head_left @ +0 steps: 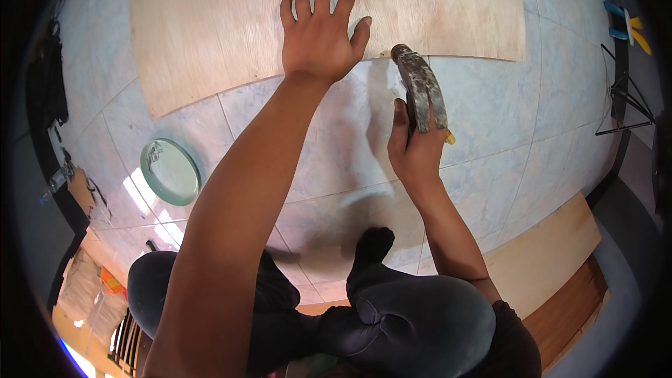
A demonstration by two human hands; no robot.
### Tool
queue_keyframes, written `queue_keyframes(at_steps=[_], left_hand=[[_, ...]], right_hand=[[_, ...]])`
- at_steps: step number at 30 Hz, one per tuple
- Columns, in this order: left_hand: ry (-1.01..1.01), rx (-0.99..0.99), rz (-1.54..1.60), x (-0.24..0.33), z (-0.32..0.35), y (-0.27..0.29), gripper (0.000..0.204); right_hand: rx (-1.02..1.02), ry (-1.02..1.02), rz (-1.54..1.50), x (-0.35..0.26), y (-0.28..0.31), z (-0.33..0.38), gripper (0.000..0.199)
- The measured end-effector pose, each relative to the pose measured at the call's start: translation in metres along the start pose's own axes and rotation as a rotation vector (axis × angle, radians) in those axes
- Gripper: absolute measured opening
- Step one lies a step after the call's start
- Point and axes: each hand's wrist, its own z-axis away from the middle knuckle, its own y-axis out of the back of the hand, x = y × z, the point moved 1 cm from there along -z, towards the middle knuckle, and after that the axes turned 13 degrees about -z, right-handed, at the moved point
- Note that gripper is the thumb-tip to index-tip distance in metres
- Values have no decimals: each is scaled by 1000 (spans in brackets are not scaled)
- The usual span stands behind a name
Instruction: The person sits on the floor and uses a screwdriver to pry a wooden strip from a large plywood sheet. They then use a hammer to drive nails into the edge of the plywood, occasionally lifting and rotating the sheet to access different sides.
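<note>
A pale plywood sheet (210, 28) lies on the tiled floor in front of me. My left hand (318, 45) rests flat on it near the closer edge, fingers spread and holding nothing. To its right, my right hand (420, 150) is closed around a claw hammer (420, 87) with a worn, grey head. The hammer's striking face is by the near edge of the plywood, and its claw points back toward me. Most of the handle is hidden by the hammer head and my hand; a yellow bit shows beside the fingers. Whether the face touches the wood, I cannot tell.
On the floor to the left stands a round, pale green tray (170, 199) with some nails (155, 157) at one side. Another wooden board (546, 255) lies at lower right. A blue and yellow object (626, 26) and a black wire stand (625, 94) are at far right.
</note>
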Motion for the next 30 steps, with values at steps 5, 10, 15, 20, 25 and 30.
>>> queue_keyframes(at_steps=[5,10,15,20,25,30], left_hand=[[1,5,-2,0,2,-2,63],[2,4,-9,-1,3,0,62],[2,1,-9,-1,3,0,62],[-17,27,-37,1,2,3,62],[-1,25,-16,-1,2,6,66],[2,-6,23,2,0,8,69]], right_hand=[[19,77,-32,-5,7,10,25],[13,-160,-24,15,15,42,38],[-54,-296,29,26,33,65,45],[-262,-297,-37,22,47,56,45],[-234,23,256,29,20,59,42],[-276,152,367,50,13,67,40]])
